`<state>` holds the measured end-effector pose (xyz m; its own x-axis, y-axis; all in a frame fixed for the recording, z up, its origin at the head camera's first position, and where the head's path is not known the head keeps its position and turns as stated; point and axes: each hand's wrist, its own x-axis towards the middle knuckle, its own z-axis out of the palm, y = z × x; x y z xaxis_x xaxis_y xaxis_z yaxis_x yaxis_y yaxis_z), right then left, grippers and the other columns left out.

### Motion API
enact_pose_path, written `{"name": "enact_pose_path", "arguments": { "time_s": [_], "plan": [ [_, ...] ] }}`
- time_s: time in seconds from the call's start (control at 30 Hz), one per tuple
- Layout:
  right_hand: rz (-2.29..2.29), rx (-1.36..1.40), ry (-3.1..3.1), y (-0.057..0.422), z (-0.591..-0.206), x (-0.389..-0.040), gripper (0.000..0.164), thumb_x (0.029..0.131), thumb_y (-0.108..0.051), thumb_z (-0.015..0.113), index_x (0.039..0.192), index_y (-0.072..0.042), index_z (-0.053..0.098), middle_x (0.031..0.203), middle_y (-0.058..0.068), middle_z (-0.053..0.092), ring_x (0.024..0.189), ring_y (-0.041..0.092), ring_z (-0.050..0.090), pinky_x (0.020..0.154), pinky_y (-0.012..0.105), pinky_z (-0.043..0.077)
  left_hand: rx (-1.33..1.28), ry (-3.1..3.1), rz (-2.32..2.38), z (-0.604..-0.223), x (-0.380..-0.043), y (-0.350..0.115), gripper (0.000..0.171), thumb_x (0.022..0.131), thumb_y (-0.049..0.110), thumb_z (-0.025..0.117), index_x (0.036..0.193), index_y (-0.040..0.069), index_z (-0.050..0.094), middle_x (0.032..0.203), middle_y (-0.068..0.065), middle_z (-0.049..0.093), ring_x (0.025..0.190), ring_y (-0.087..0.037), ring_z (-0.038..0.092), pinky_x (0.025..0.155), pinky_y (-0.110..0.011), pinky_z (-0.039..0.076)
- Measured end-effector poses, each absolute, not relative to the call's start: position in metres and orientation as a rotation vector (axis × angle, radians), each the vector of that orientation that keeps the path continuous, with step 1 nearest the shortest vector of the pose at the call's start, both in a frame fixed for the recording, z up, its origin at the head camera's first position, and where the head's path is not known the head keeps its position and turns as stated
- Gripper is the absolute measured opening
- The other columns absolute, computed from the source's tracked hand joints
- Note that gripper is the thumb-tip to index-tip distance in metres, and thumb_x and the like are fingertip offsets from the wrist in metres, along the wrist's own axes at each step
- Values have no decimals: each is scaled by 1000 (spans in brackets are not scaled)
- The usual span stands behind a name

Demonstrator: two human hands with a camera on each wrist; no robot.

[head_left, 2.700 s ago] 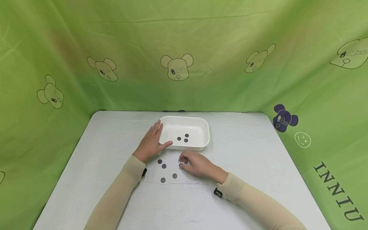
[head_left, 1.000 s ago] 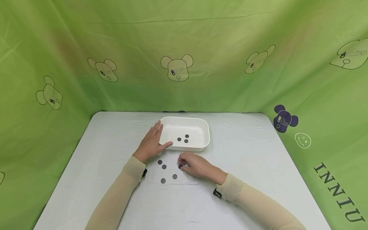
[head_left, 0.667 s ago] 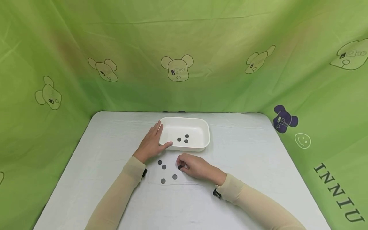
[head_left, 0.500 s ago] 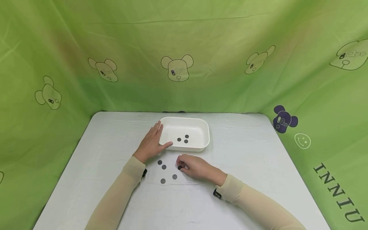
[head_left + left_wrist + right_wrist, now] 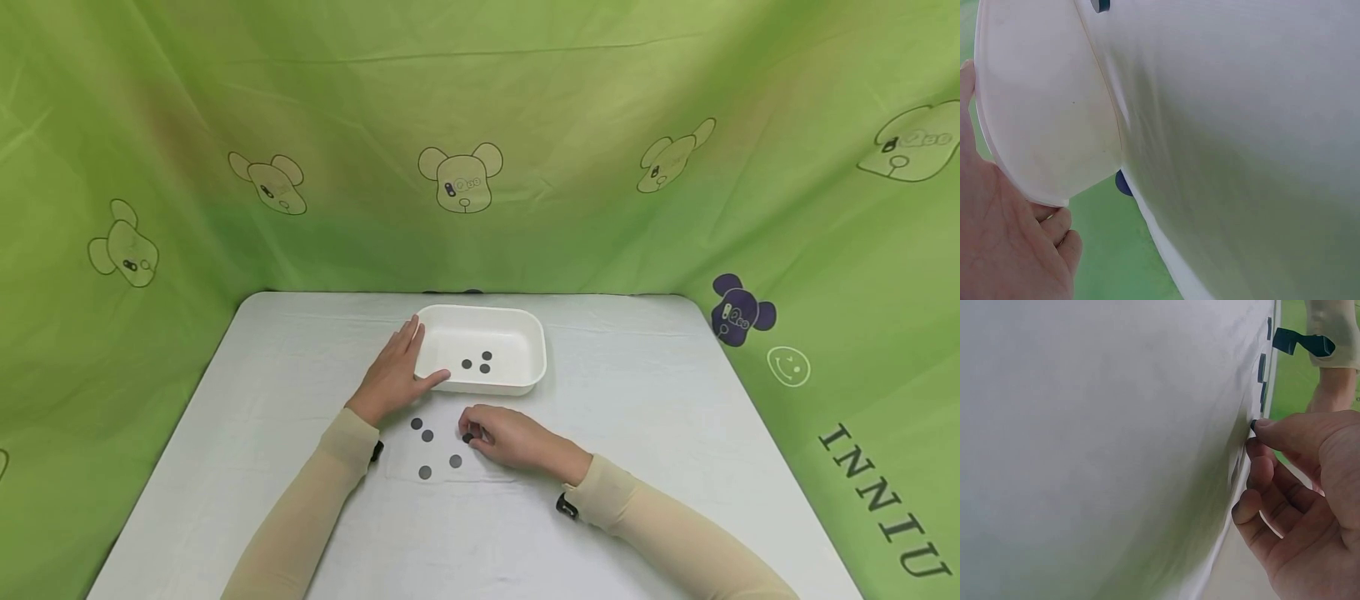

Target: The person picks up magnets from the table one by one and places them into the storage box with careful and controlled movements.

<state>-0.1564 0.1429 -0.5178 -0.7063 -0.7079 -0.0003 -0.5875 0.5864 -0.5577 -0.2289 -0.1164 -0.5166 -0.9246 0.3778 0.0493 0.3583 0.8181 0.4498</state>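
Left hand (image 5: 390,375) is kinda spread against the left end of the white tray (image 5: 480,387). Right hand (image 5: 517,437) has a dark disc (image 5: 468,438) pinched on the tray's near side. Three discs (image 5: 485,368) sit inside, four loose ones (image 5: 427,436) lie further left.

The tray (image 5: 480,387) lies open from above, its near wall barring a low approach. The left hand (image 5: 390,379) blocks the left side, its thumb over the near rim. A narrow strip of table (image 5: 637,383) separates the right hand (image 5: 510,435) from that wall. Four discs (image 5: 427,436) occupy the space between the forearms; wide room runs rightward to the curtain (image 5: 832,358).
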Motion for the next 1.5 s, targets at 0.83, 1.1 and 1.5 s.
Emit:
{"name": "enact_pose_path", "arguments": {
  "time_s": [0.83,1.1,1.5],
  "plan": [
    [-897,-1094,2646,149,-499,-165,16,99,-5,75,110,-15,69,95,-8,67,79,3,56,71,22,54,600,2961,708,-517,-230,-116,107,102,71,56,171,1,16,181,-11,3,166,-34,10,136,-43,10],
    [-977,-1135,2654,153,-495,-172,16,98,-2,74,111,-12,70,97,-4,71,83,6,60,72,23,55,592,2965,698,-517,-229,-116,107,101,72,56,171,1,16,181,-10,3,166,-34,11,136,-43,10],
    [-1148,-1078,2596,158,-488,-179,17,98,1,75,110,-11,70,96,-4,69,83,7,60,71,22,55,591,2958,702,-516,-228,-115,109,101,73,56,171,1,16,181,-10,2,166,-34,11,136,-43,11]
  ]
}}
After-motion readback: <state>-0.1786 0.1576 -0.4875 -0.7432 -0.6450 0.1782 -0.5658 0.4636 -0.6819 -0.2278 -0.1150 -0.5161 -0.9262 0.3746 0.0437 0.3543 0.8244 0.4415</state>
